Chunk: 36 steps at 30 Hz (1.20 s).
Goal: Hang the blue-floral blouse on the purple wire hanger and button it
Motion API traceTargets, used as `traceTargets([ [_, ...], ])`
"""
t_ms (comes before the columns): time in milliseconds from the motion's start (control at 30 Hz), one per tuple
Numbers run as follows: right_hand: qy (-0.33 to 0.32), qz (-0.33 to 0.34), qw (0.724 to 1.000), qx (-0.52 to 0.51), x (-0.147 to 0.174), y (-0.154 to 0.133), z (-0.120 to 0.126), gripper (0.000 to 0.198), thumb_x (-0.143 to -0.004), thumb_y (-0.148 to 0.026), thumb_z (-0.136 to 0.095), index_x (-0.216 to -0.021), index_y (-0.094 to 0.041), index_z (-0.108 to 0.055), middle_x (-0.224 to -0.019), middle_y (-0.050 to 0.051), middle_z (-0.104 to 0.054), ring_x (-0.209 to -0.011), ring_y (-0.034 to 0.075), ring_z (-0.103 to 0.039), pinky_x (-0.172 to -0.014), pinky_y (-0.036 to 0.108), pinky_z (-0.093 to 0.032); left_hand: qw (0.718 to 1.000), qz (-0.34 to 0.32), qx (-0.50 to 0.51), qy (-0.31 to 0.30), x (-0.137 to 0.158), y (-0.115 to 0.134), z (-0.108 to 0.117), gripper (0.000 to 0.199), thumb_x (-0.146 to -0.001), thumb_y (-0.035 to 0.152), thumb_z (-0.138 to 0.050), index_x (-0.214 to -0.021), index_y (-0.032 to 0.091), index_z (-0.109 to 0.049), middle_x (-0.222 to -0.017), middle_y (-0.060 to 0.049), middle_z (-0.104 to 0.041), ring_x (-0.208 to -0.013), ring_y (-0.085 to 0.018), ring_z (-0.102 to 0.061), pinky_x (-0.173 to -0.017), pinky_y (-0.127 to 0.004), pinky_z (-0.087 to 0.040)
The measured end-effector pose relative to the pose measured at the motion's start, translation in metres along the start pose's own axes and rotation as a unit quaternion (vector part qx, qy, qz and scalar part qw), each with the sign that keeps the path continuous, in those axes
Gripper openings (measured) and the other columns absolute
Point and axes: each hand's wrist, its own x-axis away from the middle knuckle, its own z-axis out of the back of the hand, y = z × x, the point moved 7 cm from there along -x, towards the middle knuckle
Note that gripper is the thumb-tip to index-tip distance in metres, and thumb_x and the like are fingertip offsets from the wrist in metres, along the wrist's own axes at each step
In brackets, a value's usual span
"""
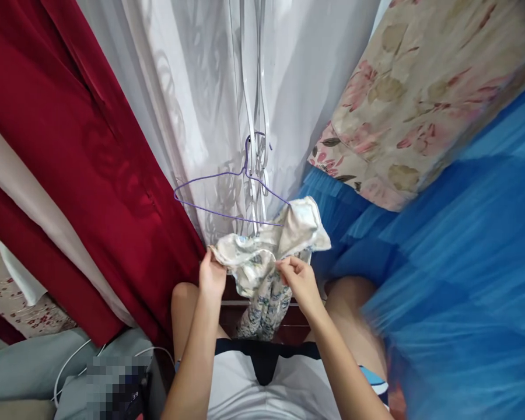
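Observation:
A purple wire hanger (210,176) hangs by its hook from a white metal rack of thin strips (247,87). On its right arm sits one part of a pale garment with a floral print (266,300); the hanger's left arm is bare. My left hand (212,275) grips the garment's left edge, fingers closed on the cloth. With thumb and forefinger, my right hand (298,281) pinches the garment's edge near its middle. The lower part of the garment droops between my knees. Its exact kind is hard to make out among the folds.
A dark red curtain (70,146) hangs on the left and a white curtain (192,70) behind the hanger. To the right are a floral cloth (402,111) and blue tulle fabric (464,280). White cables (65,364) lie over a grey surface at lower left.

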Motion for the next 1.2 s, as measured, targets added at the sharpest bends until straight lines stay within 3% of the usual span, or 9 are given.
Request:
traceTargets([
  [100,-0.04,0.022,0.996,0.083,0.014,0.013,0.011,0.026,-0.079,-0.04,-0.07,-0.089,-0.016,-0.066,-0.083,0.007,-0.067,-0.073,0.019,-0.059,-0.068,0.03,-0.047,0.999,0.021,-0.011,-0.045,0.048,-0.028,-0.017,0.017,-0.084,0.032,-0.07,-0.09,0.017,-0.067,-0.092,-0.004,-0.067,-0.087,-0.015,-0.064,-0.084,-0.028,-0.049],
  [200,-0.171,0.082,0.977,0.097,0.033,-0.004,-0.007,0.067,-0.068,-0.038,-0.081,-0.128,-0.02,-0.059,-0.13,0.012,-0.059,-0.115,0.028,-0.055,-0.098,0.04,-0.044,0.98,-0.02,-0.146,-0.136,0.085,-0.037,-0.05,0.02,-0.086,0.036,-0.069,-0.093,0.018,-0.067,-0.089,-0.003,-0.065,-0.082,-0.014,-0.061,-0.08,-0.026,-0.048],
  [333,-0.207,0.071,0.974,0.062,0.045,-0.03,-0.019,0.026,-0.09,-0.041,-0.06,-0.093,-0.015,-0.065,-0.09,0.005,-0.065,-0.084,0.022,-0.059,-0.079,0.033,-0.048,0.894,-0.138,-0.344,-0.251,0.109,-0.03,-0.089,0.021,-0.088,0.037,-0.066,-0.099,0.019,-0.07,-0.097,-0.006,-0.061,-0.096,-0.019,-0.058,-0.092,-0.03,-0.045],
  [400,-0.215,0.052,0.974,0.048,0.049,-0.039,-0.016,0.03,-0.095,-0.04,-0.052,-0.08,-0.015,-0.061,-0.078,0.002,-0.061,-0.073,0.018,-0.055,-0.069,0.029,-0.046,0.869,-0.139,-0.37,-0.296,0.111,-0.03,-0.095,0.037,-0.084,0.039,-0.07,-0.118,0.023,-0.065,-0.108,-0.007,-0.058,-0.106,-0.021,-0.055,-0.1,-0.033,-0.041],
  [567,-0.223,0.019,0.975,0.01,0.048,-0.057,0.025,0.026,-0.09,-0.04,-0.062,-0.083,-0.016,-0.066,-0.082,0.003,-0.065,-0.075,0.019,-0.058,-0.069,0.028,-0.048,0.793,0.101,-0.367,-0.475,0.123,-0.066,-0.082,0.052,-0.083,0.05,-0.068,-0.122,0.017,-0.061,-0.107,-0.007,-0.064,-0.103,-0.024,-0.058,-0.093,-0.032,-0.046],
  [667,-0.172,0.005,0.985,0.023,0.025,-0.069,0.07,0.023,-0.081,-0.038,-0.073,-0.079,-0.016,-0.07,-0.07,0.001,-0.065,-0.061,0.016,-0.057,-0.055,0.025,-0.045,0.747,0.103,-0.461,-0.468,0.12,-0.073,-0.065,0.035,-0.084,0.042,-0.067,-0.103,0.013,-0.068,-0.095,-0.005,-0.067,-0.089,-0.021,-0.06,-0.08,-0.028,-0.046],
  [833,-0.075,0.032,0.997,0.013,-0.058,-0.089,0.135,0.021,-0.065,-0.032,-0.085,-0.07,-0.015,-0.075,-0.063,0.002,-0.068,-0.053,0.014,-0.059,-0.05,0.024,-0.044,0.715,-0.083,-0.579,-0.384,0.101,-0.049,-0.066,0.016,-0.088,0.028,-0.058,-0.08,0.015,-0.063,-0.075,0.0,-0.057,-0.071,-0.013,-0.049,-0.068,-0.024,-0.038],
  [967,-0.024,0.052,0.997,-0.051,-0.13,-0.103,0.147,0.021,-0.065,-0.03,-0.085,-0.073,-0.014,-0.075,-0.068,0.004,-0.07,-0.058,0.012,-0.062,-0.054,0.022,-0.046,0.75,-0.13,-0.538,-0.361,0.095,-0.045,-0.083,0.025,-0.093,0.032,-0.052,-0.076,0.015,-0.06,-0.071,0.0,-0.051,-0.07,-0.013,-0.045,-0.066,-0.024,-0.036],
  [1200,-0.171,-0.034,0.983,-0.057,-0.175,-0.104,0.068,0.035,-0.063,-0.047,-0.087,-0.079,-0.017,-0.076,-0.075,0.004,-0.075,-0.062,0.016,-0.066,-0.057,0.025,-0.053,0.887,-0.079,-0.38,-0.251,0.067,-0.014,-0.073,0.025,-0.09,0.042,-0.059,-0.091,0.017,-0.061,-0.076,0.0,-0.056,-0.066,-0.011,-0.048,-0.059,-0.02,-0.038],
])
